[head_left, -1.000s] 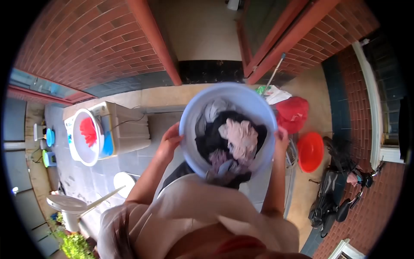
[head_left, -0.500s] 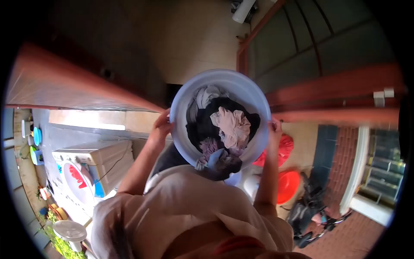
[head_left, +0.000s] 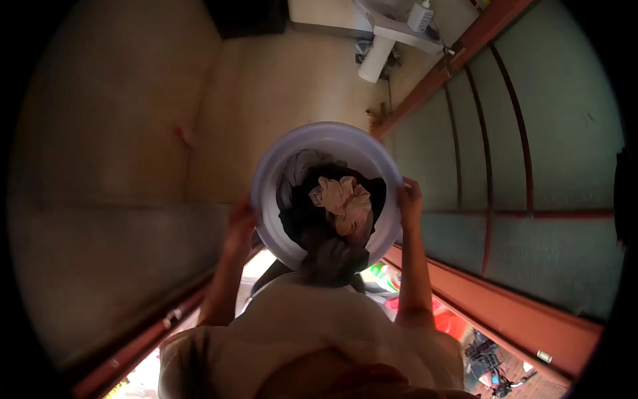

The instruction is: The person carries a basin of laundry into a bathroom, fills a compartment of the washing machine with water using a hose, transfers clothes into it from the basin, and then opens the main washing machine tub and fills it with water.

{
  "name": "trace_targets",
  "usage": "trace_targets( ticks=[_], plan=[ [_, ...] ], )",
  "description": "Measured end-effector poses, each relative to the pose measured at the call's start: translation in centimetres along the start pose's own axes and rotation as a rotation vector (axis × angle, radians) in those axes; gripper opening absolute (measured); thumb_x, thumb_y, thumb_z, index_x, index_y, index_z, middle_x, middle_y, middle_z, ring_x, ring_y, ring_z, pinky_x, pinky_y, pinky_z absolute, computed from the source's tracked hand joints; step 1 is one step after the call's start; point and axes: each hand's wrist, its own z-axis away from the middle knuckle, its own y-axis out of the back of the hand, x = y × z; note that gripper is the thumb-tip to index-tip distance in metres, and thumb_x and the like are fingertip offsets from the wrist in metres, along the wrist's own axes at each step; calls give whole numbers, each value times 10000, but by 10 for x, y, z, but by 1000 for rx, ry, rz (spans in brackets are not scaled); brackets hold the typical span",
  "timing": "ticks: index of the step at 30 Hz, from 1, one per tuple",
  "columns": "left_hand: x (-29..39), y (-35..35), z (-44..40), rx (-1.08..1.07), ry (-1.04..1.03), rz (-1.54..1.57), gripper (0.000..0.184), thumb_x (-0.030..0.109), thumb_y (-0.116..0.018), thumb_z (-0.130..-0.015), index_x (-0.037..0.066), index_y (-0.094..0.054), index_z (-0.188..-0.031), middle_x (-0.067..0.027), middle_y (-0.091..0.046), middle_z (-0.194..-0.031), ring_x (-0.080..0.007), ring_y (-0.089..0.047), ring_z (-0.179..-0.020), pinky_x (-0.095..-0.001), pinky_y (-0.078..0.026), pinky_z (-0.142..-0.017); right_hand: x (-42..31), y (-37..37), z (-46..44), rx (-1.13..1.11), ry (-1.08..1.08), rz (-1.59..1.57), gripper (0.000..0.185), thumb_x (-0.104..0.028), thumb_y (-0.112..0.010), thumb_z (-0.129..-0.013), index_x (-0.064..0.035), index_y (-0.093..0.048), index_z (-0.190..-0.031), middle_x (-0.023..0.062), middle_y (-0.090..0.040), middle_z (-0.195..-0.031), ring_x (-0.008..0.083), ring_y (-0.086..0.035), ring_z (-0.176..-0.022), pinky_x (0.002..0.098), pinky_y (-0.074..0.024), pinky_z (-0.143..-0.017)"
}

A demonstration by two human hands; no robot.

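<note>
A round pale blue basin (head_left: 266, 233) is held in front of my body, with clothes in it. Among them lie a crumpled pinkish-beige garment (head_left: 345, 206), black cloth (head_left: 297, 218) and a grey piece (head_left: 300, 166). One dark piece (head_left: 334, 261) hangs over the near rim. My left hand (head_left: 242, 223) grips the rim at the left, its fingers in shadow. On the right side my right hand (head_left: 409, 197) is closed round the rim. The bottom of the basin is hidden under the clothes.
Ahead stands a white pedestal sink (head_left: 405, 30) with a pump bottle (head_left: 421, 16) on it. A frosted glass door (head_left: 531, 133) with a reddish frame is at the right. A dark box-like object (head_left: 247, 16) is at the far end. Behind me, a bicycle (head_left: 488, 362) shows through the doorway.
I have moved forward through the doorway with the basin. The washing machine has left view, and the sink and glass door show more fully. Both hands keep hold of the rim.
</note>
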Motion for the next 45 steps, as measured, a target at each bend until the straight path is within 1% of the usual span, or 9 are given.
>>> trace_targets(
  ticks=[4, 7, 11, 12, 25, 30, 39, 40, 45],
  plan=[
    [34, 17, -78, 61, 18, 3, 562, 101, -575, -764, 8, -428, -1298, -69, -552, -1163, -154, -526, -1025, -269, -405, -851, -34, -79, -112, -71, 116, -68, 235, -119, -575, -849, -57, -574, -1075, 47, -610, -786, 89, -529, -663, 232, -425, -568],
    [-11, 12, -1, 146, -62, 102, 543, 8, -489, -796, 5, -387, -1329, -107, -485, -1265, -210, -450, -1177, -330, -330, -1003, -27, -61, -75, -171, 111, -104, 242, -117, -595, -837, -58, -578, -1072, 59, -616, -807, 118, -547, -707, 260, -450, -621],
    [-23, 29, -6, 203, -94, 103, 548, 9, -480, -797, -8, -377, -1335, -111, -486, -1267, -211, -460, -1171, -342, -341, -1002, -30, -84, -105, -226, 162, 95, 266, -153, -601, -826, -58, -562, -1071, 161, -640, -832, 228, -620, -733, 339, -490, -629],
    [-40, 20, 45, 203, -82, 94, 548, 9, -480, -797, -8, -377, -1335, -111, -486, -1267, -211, -460, -1171, -342, -341, -1002, -17, -57, -61, -235, 150, 65, 271, -162, -607, -823, -58, -562, -1069, 159, -641, -825, 232, -621, -722, 341, -490, -630],
    [43, 6, 26, 206, -116, 109, 533, -10, -492, -801, -17, -386, -1324, -110, -499, -1232, -207, -483, -1132, -327, -363, -982, -98, -42, -41, -149, 58, 27, 272, -158, -601, -816, -27, -568, -1053, 156, -641, -802, 235, -616, -705, 344, -481, -643],
    [82, 6, -104, 196, -47, 124, 527, -10, -490, -805, -25, -385, -1321, -110, -495, -1230, -213, -479, -1134, -329, -363, -981, -122, -124, -165, -155, 34, 81, 272, -169, -609, -809, -47, -571, -1049, 161, -642, -810, 248, -618, -720, 352, -481, -659],
    [128, 20, -223, 220, -59, 143, 524, -5, -491, -821, -31, -364, -1329, -123, -481, -1261, -215, -456, -1176, -345, -349, -1002, -135, -222, -280, -233, -1, 37, 265, -152, -637, -796, -57, -583, -1038, 143, -637, -785, 226, -606, -710, 343, -479, -658],
    [120, -26, -215, 244, -124, 104, 524, -5, -491, -821, -31, -364, -1329, -123, -481, -1261, -215, -456, -1176, -345, -349, -1002, -123, -194, -303, -261, 33, -29, 265, -152, -637, -796, -57, -583, -1038, 143, -637, -785, 226, -606, -710, 343, -479, -658],
    [156, -33, -338, 129, -77, 37, 532, 13, -508, -829, -34, -352, -1335, -126, -490, -1251, -216, -465, -1170, -343, -347, -1006, -120, -192, -373, -113, -45, -39, 273, -139, -631, -801, -50, -587, -1055, 108, -637, -798, 155, -580, -688, 286, -464, -609]
  ],
)
